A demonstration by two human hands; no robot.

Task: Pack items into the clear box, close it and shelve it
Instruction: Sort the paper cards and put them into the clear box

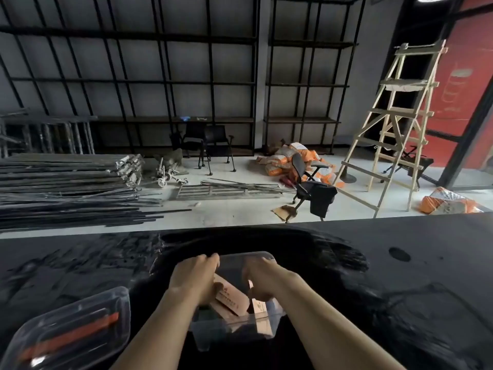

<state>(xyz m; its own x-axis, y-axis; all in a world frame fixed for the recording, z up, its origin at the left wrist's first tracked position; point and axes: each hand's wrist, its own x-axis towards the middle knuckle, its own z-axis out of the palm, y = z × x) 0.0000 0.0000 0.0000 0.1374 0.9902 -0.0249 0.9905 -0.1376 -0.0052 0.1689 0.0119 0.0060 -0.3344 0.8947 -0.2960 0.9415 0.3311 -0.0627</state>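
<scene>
A clear plastic box (234, 329) stands on the black table (373, 263) in front of me, with pale brown cardboard packets (230, 299) inside. Its clear lid (240, 260) rests over the top, tilted at the far end. My left hand (193, 279) grips the lid's far left edge, fingers curled over it. My right hand (262, 283) grips the lid's right side, with the thumb pressing near the packets. The blur hides how tightly the lid sits.
A second clear box (69, 335) holding orange and black tools lies at the near left of the table. Beyond the table's far edge are metal poles (66, 182), chairs (312, 182), a wooden ladder (394, 129) and black wall shelving (160, 84).
</scene>
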